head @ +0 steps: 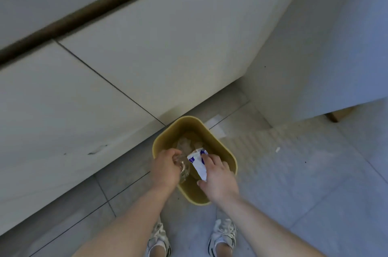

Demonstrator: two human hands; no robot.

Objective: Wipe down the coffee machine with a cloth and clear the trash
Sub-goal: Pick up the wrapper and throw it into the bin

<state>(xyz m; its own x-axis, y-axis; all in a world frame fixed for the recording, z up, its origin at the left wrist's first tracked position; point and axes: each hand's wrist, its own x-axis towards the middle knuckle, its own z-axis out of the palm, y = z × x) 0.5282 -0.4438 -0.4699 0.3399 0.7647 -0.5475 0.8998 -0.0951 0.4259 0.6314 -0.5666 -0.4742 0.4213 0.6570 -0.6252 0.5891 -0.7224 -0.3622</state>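
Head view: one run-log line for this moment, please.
step: binning trash | left hand: clear cup | right hand: white packet | both over yellow bin

Pale cabinet fronts are filling the upper left, a thin dark seam splitting two doors, and a brown strip is running diagonally above them. A white panel is standing to the right, meeting the cabinets at a corner. Grey floor tiles with dark grout lines are spreading below, dim bluish light falling across them. A small white scrap is lying on the tiles.
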